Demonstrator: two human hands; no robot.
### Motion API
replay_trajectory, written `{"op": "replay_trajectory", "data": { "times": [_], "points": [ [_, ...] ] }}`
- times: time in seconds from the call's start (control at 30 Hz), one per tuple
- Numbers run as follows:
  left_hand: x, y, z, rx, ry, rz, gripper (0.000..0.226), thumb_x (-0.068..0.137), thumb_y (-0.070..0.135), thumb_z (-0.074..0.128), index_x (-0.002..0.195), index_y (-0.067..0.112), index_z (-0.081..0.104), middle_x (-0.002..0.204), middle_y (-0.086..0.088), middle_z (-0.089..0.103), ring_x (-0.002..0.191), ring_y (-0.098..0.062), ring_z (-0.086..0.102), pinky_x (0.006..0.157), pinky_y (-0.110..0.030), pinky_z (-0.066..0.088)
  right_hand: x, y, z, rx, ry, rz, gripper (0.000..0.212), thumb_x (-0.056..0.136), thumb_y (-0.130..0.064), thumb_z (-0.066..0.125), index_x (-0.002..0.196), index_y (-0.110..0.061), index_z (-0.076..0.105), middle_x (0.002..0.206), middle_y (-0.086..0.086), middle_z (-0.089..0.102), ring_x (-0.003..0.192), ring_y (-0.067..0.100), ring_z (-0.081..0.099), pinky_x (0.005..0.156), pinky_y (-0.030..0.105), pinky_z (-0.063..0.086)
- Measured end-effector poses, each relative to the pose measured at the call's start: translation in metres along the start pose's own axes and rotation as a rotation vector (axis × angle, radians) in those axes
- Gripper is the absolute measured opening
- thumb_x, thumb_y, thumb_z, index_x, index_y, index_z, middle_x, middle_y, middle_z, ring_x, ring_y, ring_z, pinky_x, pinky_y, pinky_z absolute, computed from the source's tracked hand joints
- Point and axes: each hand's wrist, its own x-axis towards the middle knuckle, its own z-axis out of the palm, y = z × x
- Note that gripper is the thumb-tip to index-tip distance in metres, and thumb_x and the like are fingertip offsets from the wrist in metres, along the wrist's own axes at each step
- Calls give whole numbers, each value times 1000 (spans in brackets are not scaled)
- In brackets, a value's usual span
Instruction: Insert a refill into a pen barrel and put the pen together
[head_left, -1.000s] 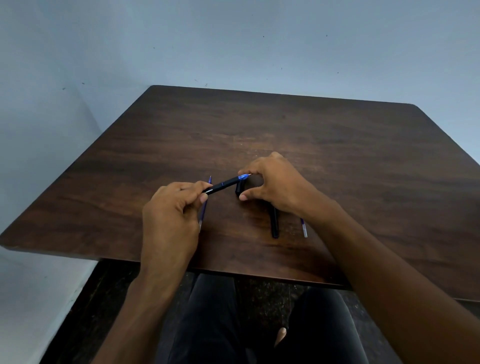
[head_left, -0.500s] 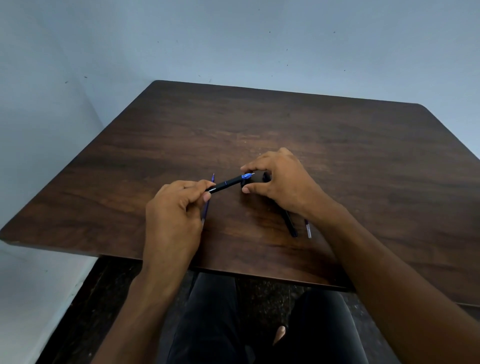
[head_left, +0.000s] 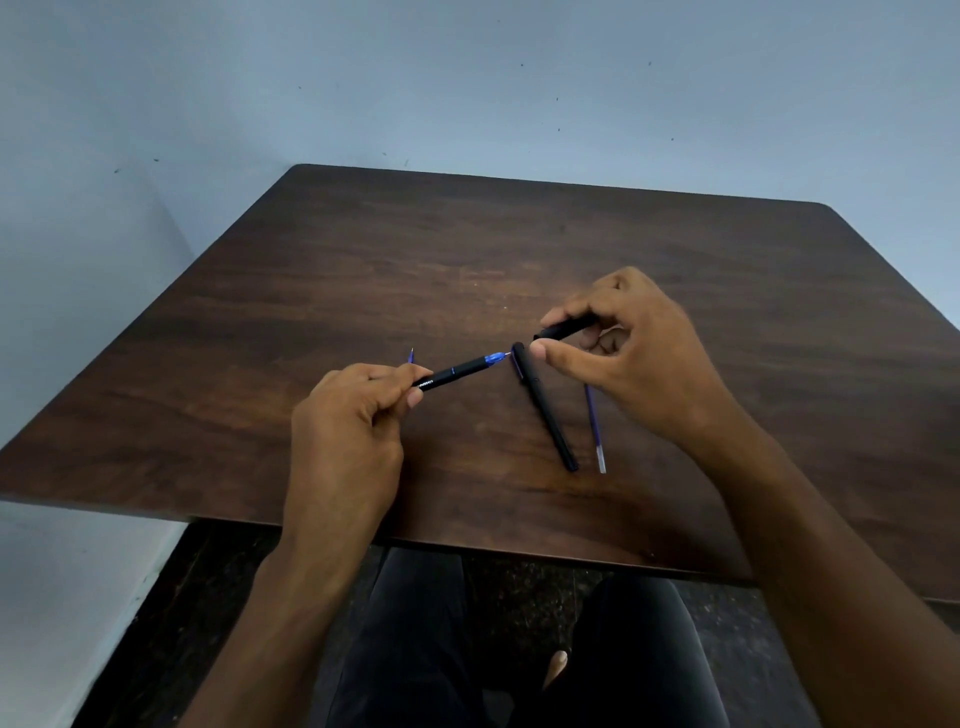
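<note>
Wooden table (head_left: 363, 270), left grip (head_left: 353, 415) pinching pen (head_left: 457, 370), right grip (head_left: 631, 348) holding cap (head_left: 563, 329)

We see dim, even light, a soft sheen on the far half of the table (head_left: 467, 270), faint shadows, slight softness overall, and wide-angle bending at the edges

Black pen (head_left: 548, 410), refill (head_left: 595, 428) lie between hands; far tabletop (head_left: 519, 244) open.
</note>
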Motion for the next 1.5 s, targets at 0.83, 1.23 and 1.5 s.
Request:
{"op": "replay_trajectory", "data": {
  "times": [0.83, 1.23, 1.5],
  "points": [
    [-4, 17, 17, -2, -69, 96, 27, 88, 5, 71, 108, 22, 77, 96, 8, 72, 91, -13, 61, 80, -20, 42, -28, -3, 8, 131, 88, -8, 37, 71, -27, 86, 106, -19, 78, 96, -12, 48, 79, 4, 55, 76, 14, 53],
    [-1, 19, 17, -48, -67, 167, 26, 89, 5, 71, 108, 23, 76, 92, 14, 68, 87, -14, 61, 78, -17, 45, -35, -4, 6, 88, 110, -45, 34, 77, -19, 82, 111, -16, 77, 90, -5, 59, 75, 10, 59, 70, 17, 54],
    [-1, 22, 16, -79, -73, 229, 22, 90, 3, 70, 106, 16, 77, 87, 11, 66, 81, -18, 63, 75, -26, 46, -34, -7, 2, 81, 111, -88, 23, 79, -23, 80, 101, -15, 80, 89, 1, 70, 77, 16, 66, 69, 33, 55]
  ]
}}
